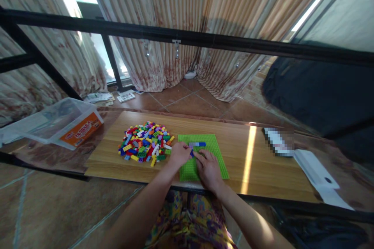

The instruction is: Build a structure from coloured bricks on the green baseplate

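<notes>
A green baseplate (220, 159) lies on the wooden board in front of me. Near its far edge is a short row of joined bricks (197, 144), pale grey-lavender on the left and blue on the right. Just below that row, my left hand (179, 154) pinches a small blue brick (191, 153), partly hidden by the fingers. From the other side, my right hand (209, 168) reaches over the plate, its fingers stretched out and a fingertip at the same brick. Whether the brick is pressed onto the studs is too small to tell.
A heap of mixed coloured bricks (147, 142) lies left of the baseplate on the wooden board (233, 140). Further left stands a clear plastic box (64, 120) with an orange label. A phone (277, 142) and a white object (317, 171) lie at the right. A black rail (187, 38) crosses beyond.
</notes>
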A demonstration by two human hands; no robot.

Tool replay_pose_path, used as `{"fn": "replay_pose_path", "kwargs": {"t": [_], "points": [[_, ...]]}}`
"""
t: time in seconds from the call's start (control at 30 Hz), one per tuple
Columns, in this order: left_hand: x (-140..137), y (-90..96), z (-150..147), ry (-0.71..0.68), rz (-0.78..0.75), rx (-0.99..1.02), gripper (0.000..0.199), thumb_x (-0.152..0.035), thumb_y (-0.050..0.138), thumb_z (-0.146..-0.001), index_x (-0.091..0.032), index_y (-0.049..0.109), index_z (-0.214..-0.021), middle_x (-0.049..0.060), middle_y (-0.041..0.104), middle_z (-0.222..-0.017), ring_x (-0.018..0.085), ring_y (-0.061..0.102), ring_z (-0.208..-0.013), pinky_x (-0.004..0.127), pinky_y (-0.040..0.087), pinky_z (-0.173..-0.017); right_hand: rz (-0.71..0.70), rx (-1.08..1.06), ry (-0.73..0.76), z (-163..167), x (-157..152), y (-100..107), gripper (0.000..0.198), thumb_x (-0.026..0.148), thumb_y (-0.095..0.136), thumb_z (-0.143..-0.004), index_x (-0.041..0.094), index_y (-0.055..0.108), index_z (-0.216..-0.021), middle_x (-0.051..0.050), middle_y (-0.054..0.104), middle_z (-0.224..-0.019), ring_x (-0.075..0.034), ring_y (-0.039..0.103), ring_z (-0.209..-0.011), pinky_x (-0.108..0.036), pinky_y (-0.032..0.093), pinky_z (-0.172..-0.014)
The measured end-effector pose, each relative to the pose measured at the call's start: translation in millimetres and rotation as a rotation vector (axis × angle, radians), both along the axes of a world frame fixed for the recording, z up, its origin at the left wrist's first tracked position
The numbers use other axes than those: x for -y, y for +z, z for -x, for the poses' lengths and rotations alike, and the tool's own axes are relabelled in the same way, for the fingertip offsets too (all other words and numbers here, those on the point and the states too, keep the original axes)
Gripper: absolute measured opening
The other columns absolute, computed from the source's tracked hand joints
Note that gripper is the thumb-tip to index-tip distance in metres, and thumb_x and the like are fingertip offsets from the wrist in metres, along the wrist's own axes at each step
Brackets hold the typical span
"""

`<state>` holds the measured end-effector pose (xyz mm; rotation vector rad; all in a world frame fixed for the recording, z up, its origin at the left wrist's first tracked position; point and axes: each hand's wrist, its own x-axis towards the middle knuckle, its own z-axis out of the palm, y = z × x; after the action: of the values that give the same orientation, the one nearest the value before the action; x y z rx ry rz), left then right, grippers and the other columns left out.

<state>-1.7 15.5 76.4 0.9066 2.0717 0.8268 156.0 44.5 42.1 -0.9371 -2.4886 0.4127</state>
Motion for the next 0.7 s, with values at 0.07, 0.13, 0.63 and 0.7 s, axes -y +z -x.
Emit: {"fn": "replay_pose_path", "kwargs": {"t": [0.07,0.13,0.63,0.7], "points": [[6.5,4.4,4.1,-0.043,0.004,-0.033,0.023,-0.018,0.048,-0.088,-0.011,0.069,-0.083,0.005,0.071,-0.066,0.012,0.065,-0.056,0.019,0.046,-0.052,0.11,-0.105,-0.033,0.1,-4.0,2.6,0.032,0.021,0.046,-0.093,0.021,0.067,-0.116,-0.011,0.066,-0.114,-0.022,0.06,-0.103,-0.035,0.045,-0.089],[13.3,8.7,8.7,-0.092,0.023,-0.075,0.026,-0.018,0.046,-0.088,-0.011,0.069,-0.078,0.005,0.069,-0.063,0.012,0.064,-0.053,0.02,0.045,-0.052,0.227,-0.135,-0.085,1.4,-9.3,7.6,0.031,0.021,0.045,-0.092,0.018,0.069,-0.111,-0.011,0.069,-0.108,-0.02,0.063,-0.098,-0.033,0.047,-0.086],[3.3,14.3,13.4,-0.376,0.138,-0.173,0.019,-0.016,0.057,-0.073,-0.011,0.072,-0.064,0.002,0.06,-0.05,0.014,0.058,-0.055,0.022,0.043,-0.056,0.438,0.2,0.021,27.9,-40.7,40.1,0.021,0.02,0.058,-0.081,0.02,0.078,-0.075,-0.002,0.073,-0.07,-0.014,0.062,-0.064,-0.024,0.039,-0.06],[1.4,12.6,15.0,-0.392,0.151,-0.168,0.019,-0.016,0.056,-0.072,-0.011,0.073,-0.065,0.002,0.061,-0.052,0.013,0.057,-0.054,0.022,0.042,-0.054,0.438,0.237,0.026,29.2,-42.6,42.0,0.022,0.02,0.058,-0.08,0.019,0.078,-0.074,-0.002,0.072,-0.068,-0.014,0.06,-0.062,-0.024,0.037,-0.058]]}}
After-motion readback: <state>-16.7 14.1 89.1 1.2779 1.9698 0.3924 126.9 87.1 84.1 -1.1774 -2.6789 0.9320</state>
